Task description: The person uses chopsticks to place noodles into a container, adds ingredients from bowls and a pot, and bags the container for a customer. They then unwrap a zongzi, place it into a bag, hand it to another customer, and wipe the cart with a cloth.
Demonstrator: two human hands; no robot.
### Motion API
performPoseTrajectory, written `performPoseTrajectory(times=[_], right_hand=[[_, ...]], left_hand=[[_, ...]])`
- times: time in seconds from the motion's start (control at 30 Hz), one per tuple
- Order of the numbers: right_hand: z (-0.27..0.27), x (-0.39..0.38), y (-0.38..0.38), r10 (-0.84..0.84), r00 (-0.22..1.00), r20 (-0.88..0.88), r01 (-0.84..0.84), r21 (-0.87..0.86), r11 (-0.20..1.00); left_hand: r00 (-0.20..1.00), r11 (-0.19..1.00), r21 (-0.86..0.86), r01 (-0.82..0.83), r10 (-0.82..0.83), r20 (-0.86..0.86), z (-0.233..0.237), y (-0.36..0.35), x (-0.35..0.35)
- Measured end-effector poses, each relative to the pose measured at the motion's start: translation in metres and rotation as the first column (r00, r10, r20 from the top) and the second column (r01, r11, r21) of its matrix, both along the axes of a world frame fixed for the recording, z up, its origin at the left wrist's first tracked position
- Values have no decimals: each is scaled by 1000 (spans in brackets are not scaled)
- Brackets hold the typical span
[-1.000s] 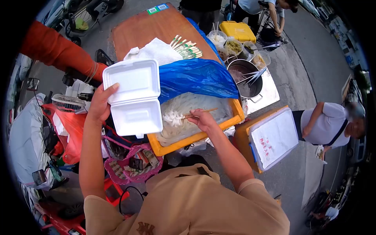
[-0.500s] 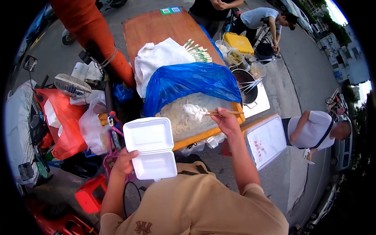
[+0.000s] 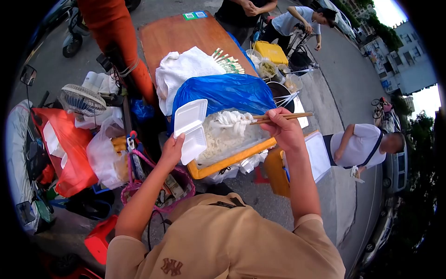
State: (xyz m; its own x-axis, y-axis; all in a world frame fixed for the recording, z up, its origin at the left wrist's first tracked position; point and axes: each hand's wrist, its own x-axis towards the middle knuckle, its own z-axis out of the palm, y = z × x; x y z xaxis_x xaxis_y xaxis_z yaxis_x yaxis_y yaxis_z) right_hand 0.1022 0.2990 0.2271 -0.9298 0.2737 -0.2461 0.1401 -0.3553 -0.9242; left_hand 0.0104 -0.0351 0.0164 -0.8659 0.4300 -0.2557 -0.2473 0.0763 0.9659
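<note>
My left hand (image 3: pixel 173 148) grips a white foam takeaway box (image 3: pixel 192 118) by its left side. The box is unfolded and tilted, its tray half at the left edge of an orange-rimmed bin (image 3: pixel 232 163). In my right hand (image 3: pixel 284 128) is a pair of wooden chopsticks (image 3: pixel 297 115). A clump of white rice noodles (image 3: pixel 234 122) hangs from their tips, just right of the box. More pale noodles lie in the bin below. A blue plastic sheet (image 3: pixel 218 90) is bunched over the bin's far side.
Behind the bin, a wooden board (image 3: pixel 176 35) bears a white towel (image 3: pixel 183 69) and wrapped chopsticks (image 3: pixel 228 63). A metal pot (image 3: pixel 277 88) stands right. At left are a fan (image 3: pixel 83 100) and a pink basket (image 3: pixel 186 186). A person (image 3: pixel 360 146) stands at right; others are beyond.
My left hand has brought the box up and right, tilting it beside the noodles. My right hand has raised the chopsticks with a larger clump of noodles.
</note>
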Motion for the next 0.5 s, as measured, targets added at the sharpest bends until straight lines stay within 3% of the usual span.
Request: performPoseTrajectory(times=[0.07,0.1,0.13,0.17,0.2,0.27,0.33,0.4,0.5], right_hand=[[26,-5,-20,6,1000,-17,-5,68,998],[35,-7,-28,56,998,-37,-47,203,978],[40,-9,-36,107,993,-51,-84,334,939],[42,-11,-45,182,982,-49,-144,432,890],[41,-14,-52,261,965,-20,-207,550,809],[36,-23,-67,415,910,19,-273,780,563],[12,-39,-63,461,884,73,-330,796,507],[5,-47,-51,503,855,128,-385,807,447],[16,-49,-25,405,904,136,-383,675,630]], left_hand=[[996,977,206,-52,34,88,-12,21,-4],[959,951,302,-68,-22,284,-9,28,-5],[958,951,302,-67,-22,285,-4,34,-4],[915,890,436,-136,-55,399,1,41,-2],[859,807,548,-220,-106,501,4,48,-1],[847,779,586,-222,-144,512,0,57,-2],[818,636,734,-239,-275,505,5,66,-6],[820,660,706,-257,-238,521,3,69,0],[810,668,704,-242,-260,526,-15,60,3]])
